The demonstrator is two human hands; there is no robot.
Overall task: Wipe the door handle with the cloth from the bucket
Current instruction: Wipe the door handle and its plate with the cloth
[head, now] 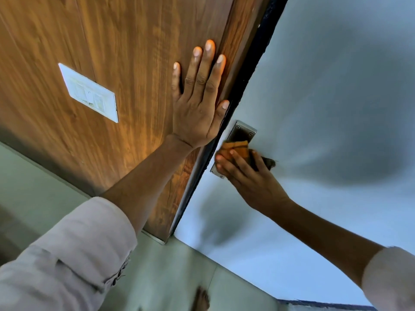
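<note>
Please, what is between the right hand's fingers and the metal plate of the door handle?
In the head view, the orange cloth lies between the right hand and the door handle plate; the fingers press it onto the plate. The lever itself is hidden.

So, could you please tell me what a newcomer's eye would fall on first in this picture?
First the left hand, spread flat on the brown wooden panel near the middle of the view. Just below and right of it, the right hand presses an orange cloth onto the metal handle plate of the pale door. A white switch plate sits on the wood at left.
</note>
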